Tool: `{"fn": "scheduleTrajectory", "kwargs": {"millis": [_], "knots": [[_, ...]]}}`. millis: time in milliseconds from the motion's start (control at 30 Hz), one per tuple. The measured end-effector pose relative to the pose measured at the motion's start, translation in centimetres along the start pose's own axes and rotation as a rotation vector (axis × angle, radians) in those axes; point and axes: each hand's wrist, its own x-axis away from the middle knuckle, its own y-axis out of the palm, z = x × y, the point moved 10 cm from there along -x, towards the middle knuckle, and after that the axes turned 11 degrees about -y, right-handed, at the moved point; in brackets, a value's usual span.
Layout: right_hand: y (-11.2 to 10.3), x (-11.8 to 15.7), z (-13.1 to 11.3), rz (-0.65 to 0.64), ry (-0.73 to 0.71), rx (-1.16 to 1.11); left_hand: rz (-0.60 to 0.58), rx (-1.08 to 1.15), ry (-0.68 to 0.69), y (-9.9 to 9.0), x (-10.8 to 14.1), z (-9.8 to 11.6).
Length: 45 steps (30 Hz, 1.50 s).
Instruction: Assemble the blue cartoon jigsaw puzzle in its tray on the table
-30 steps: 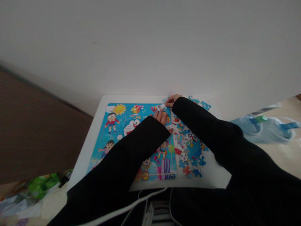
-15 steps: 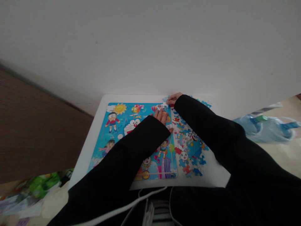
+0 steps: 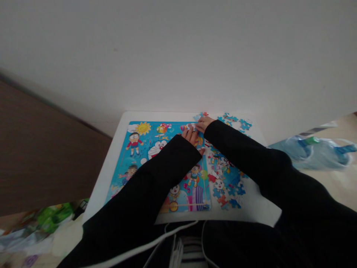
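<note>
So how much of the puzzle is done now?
Quite a lot looks done: the board shows whole pictures on its left side. In hand: the left hand and right hand are at a piece near the top edge. Left to do: the loose pieces lying right of the board. The arms hide some of it.

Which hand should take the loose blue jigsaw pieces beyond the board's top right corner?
Right, probably: the right hand rests at the top corner of the blue cartoon jigsaw board, nearest the loose blue jigsaw pieces. The left hand lies further off.
</note>
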Motion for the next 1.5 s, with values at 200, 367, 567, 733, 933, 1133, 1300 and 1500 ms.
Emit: {"fn": "scheduleTrajectory", "kwargs": {"millis": [200, 367, 567, 733, 933, 1133, 1300, 1500], "knots": [[0.7, 0.7, 0.5, -0.008, -0.069, -0.009, 0.006, -0.002, -0.008, 0.1, 0.0, 0.1], [0.7, 1.2, 1.2, -0.015, -0.023, -0.034, 0.017, -0.006, -0.008, 0.4, -0.2, 0.0], [0.2, 0.8, -0.3, -0.089, -0.028, -0.017, 0.024, -0.021, 0.049, 0.8, -0.3, 0.1], [-3.9, 2.0, 0.0, -0.037, 0.063, -0.037, -0.014, -0.020, 0.093, 1.2, -0.6, 0.0], [-13.5, 9.8, -2.2, 0.305, 0.114, -0.081, -0.173, 0.050, 0.024, 0.6, -2.4, -0.8], [-14.8, 20.4, -5.8, 0.502, 0.184, -0.116, -0.178, -0.018, -0.028, -6.5, -1.4, -2.6], [-9.3, 24.7, -9.5, 0.514, 0.214, -0.206, -0.035, -0.220, -0.049, -13.1, 3.7, -6.6], [-2.8, 24.4, -15.5, 0.529, 0.150, -0.207, -0.131, -0.269, -0.372, -10.6, 13.6, -13.7]]}}
